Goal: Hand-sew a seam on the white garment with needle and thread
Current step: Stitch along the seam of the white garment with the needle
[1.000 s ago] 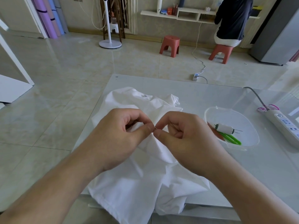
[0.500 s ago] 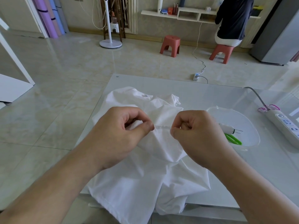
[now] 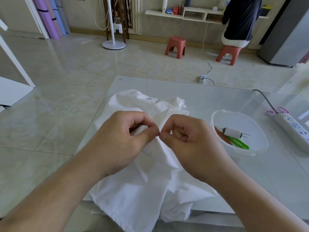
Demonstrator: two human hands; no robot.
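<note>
The white garment lies crumpled on the glass table, with its lower part hanging over the near edge. My left hand pinches a raised fold of the cloth between thumb and forefinger. My right hand is curled right beside it, thumb tip almost touching the left thumb, and pinches a thin needle at the fold. The needle is mostly hidden by my fingers, and I cannot make out the thread.
A clear plastic bowl at the right holds a white thread spool with needles stuck in it and a green-handled tool. A white power strip lies at the far right. A person sits on a red stool across the room.
Half a second ago my right hand had drawn away to the right with a short stretch of thread showing. It has come back to the fold, thumb to thumb with my left hand.
</note>
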